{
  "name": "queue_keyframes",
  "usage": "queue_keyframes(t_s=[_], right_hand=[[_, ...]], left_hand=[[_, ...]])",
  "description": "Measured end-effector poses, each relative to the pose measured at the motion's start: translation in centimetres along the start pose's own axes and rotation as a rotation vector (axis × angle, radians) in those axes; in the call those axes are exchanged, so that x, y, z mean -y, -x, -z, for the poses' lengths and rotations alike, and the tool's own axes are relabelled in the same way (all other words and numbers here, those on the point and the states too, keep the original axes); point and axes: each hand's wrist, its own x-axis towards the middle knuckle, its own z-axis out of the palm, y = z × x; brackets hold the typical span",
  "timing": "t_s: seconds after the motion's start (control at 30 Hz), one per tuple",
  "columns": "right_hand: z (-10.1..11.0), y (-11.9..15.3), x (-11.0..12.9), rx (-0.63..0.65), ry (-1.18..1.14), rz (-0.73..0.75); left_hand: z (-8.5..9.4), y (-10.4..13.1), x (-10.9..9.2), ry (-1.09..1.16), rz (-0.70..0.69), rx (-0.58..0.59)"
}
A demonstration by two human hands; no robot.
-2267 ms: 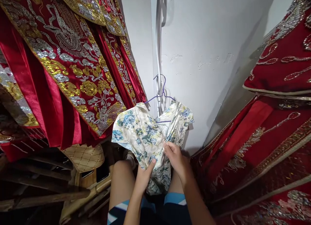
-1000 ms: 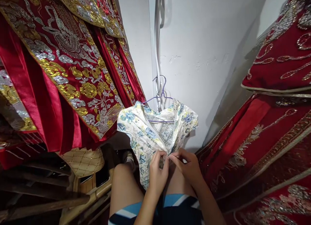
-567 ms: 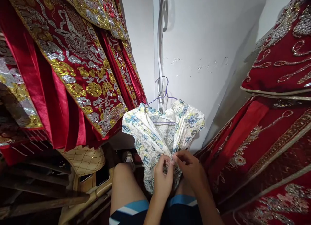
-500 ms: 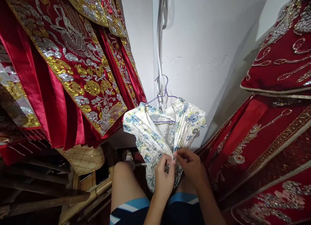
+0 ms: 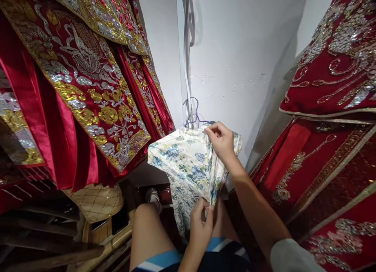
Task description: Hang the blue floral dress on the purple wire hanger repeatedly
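Observation:
A white shirt with blue and yellow flowers (image 5: 188,158) hangs on a thin purple hanger (image 5: 196,111) in front of me. Low on its front opening, my left hand (image 5: 202,221) pinches the cloth edge between thumb and fingers. My right hand (image 5: 221,141) is up at the collar near the right shoulder, its fingers closed on the fabric edge there. The front edges are drawn together between the two hands, so the inside of the shirt is covered. Part of the right shoulder is hidden behind my right hand.
Red garments with gold and silver sequins (image 5: 108,111) hang at the left. More beaded red garments (image 5: 329,88) hang at the right. A quilted cream cushion (image 5: 96,203) lies on wooden furniture at lower left. Behind the shirt is a white wall (image 5: 235,49) with a white strap (image 5: 187,60).
My right hand has moved up from the lower front opening to the collar. The neck opening has closed over. My left hand still pinches the lower edge, slightly lower in view.

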Motion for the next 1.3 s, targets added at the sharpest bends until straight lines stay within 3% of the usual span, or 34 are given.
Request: queue_keyframes(t_s=[0.1, 0.2, 0.3, 0.4, 0.53, 0.6, 0.7, 0.8, 0.9, 1.03, 1.13, 1.23, 1.3], right_hand=[[-0.1, 1.1, 0.6, 0.047, -0.046, 0.004], [0.3, 2.4, 0.9, 0.068, -0.038, 0.025], [1.0, 2.4, 1.1, 0.031, -0.013, 0.062], [1.7, 1.8, 1.7, 0.030, 0.009, 0.100], [2.3, 1.4, 2.8, 0.116, 0.052, 0.186], [2.2, 1.7, 2.9, 0.131, 0.069, 0.243], [1.8, 2.9, 2.0, 0.092, 0.076, 0.397], [0.9, 4.1, 0.2, 0.031, 0.062, 0.557], [0.1, 4.3, -1.2, 0.047, 0.042, 0.615], [-0.6, 3.9, -2.4, 0.090, 0.090, 0.600], [-1.0, 4.7, -3.5, 0.240, 0.157, 0.551], [-0.9, 7.0, -4.3, 0.367, 0.121, 0.476], [-0.5, 8.7, -4.3, 0.351, 0.066, 0.397]], left_hand=[[1.8, -0.4, 0.6, -0.013, -0.021, 0.037], [4.7, -3.4, -0.9, -0.019, -0.131, 0.099], [7.6, -8.6, -4.5, -0.048, -0.326, -0.006], [9.3, -13.9, -8.9, -0.082, -0.461, -0.121], [9.2, -18.0, -12.4, -0.239, -0.570, -0.020], [8.7, -18.5, -13.1, -0.359, -0.604, 0.007], [8.2, -18.1, -13.5, -0.467, -0.618, -0.065], [8.2, -17.7, -13.4, -0.436, -0.637, -0.088], [8.4, -17.8, -13.1, -0.384, -0.657, -0.084], [8.5, -18.0, -13.4, -0.336, -0.670, -0.143], [9.0, -18.1, -14.6, -0.269, -0.667, -0.248], [11.1, -18.8, -15.0, -0.161, -0.579, -0.354], [13.7, -19.8, -13.9, -0.045, -0.476, -0.422]])
